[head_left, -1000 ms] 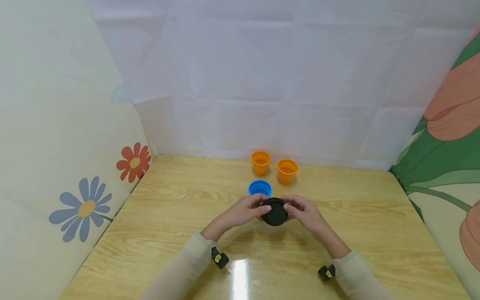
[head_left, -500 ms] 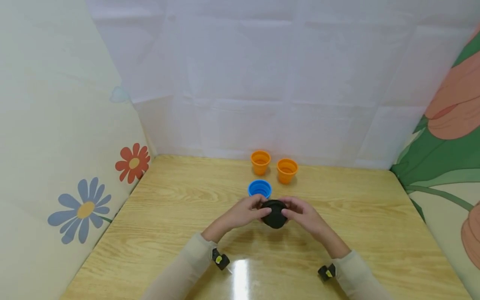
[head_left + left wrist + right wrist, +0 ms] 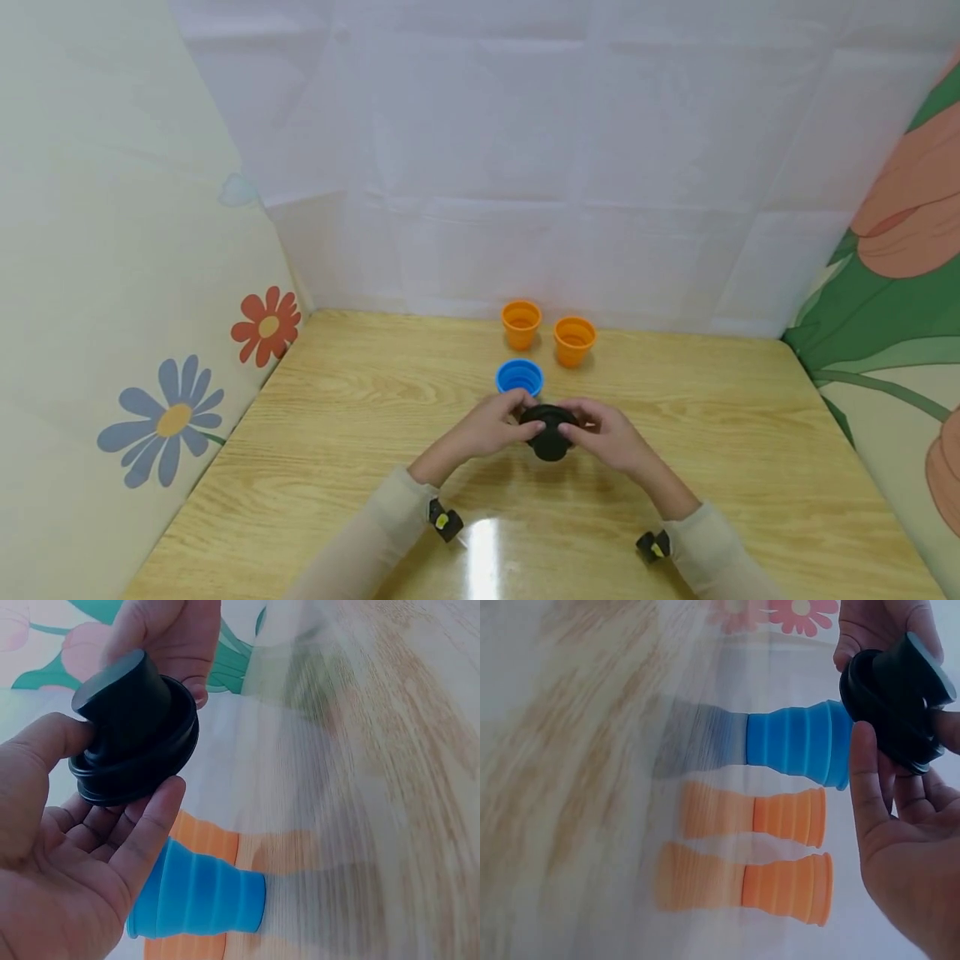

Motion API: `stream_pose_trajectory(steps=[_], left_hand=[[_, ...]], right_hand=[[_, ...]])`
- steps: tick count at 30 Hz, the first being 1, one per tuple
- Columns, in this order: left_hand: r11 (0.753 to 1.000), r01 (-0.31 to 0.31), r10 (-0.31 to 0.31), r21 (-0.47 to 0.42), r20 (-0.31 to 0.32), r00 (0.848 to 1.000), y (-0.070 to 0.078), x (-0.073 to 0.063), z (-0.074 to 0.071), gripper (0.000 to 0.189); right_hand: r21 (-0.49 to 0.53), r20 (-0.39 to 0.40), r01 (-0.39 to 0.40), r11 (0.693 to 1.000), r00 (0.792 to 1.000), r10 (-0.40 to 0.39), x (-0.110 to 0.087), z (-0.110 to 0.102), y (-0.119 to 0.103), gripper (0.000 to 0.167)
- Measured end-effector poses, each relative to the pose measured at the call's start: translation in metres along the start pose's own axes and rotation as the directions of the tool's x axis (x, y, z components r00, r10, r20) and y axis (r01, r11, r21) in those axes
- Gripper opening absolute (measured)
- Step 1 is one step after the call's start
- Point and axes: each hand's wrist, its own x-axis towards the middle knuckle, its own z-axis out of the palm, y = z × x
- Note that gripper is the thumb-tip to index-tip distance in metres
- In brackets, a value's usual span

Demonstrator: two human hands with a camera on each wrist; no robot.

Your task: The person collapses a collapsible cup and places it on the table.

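Observation:
Between both hands is a black collapsible cup (image 3: 551,447), held above the table with its narrow base pushed out toward me and its wider rings still bunched at the rim. My left hand (image 3: 489,427) grips one side, thumb against the base and fingers under the rim. The opposite side is gripped by my right hand (image 3: 617,435) in the same way. In the left wrist view the base (image 3: 124,686) leans to one side out of the rings. Just beyond the hands stands a blue collapsible cup (image 3: 519,377), upright and extended, its lower front hidden by my left fingers.
Two orange collapsible cups (image 3: 521,325) (image 3: 574,342) stand upright behind the blue one, near the white backdrop (image 3: 480,167). The wood-grain table (image 3: 337,400) runs between flower-patterned side panels. Small black cameras (image 3: 445,520) are strapped at both wrists.
The black cup looked like a flat disc; now its base sticks out toward me. Both thumbs have pressed inward and the cup has sunk slightly. The other cups stay put.

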Motion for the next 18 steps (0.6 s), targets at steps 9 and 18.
stream_pose_trajectory(steps=[9,18], left_hand=[[0.999,-0.015,0.017,0.039,-0.057,0.998,-0.0006,0.0011,0.0034,0.015],[0.996,-0.087,0.085,-0.038,-0.042,0.995,-0.0027,-0.0033,0.0018,0.021]], right_hand=[[-0.084,-0.123,0.068,0.994,0.989,-0.078,0.0000,0.0072,0.0007,0.025],[-0.154,-0.195,0.116,0.981,0.970,-0.146,-0.0002,0.0067,-0.0031,0.021]])
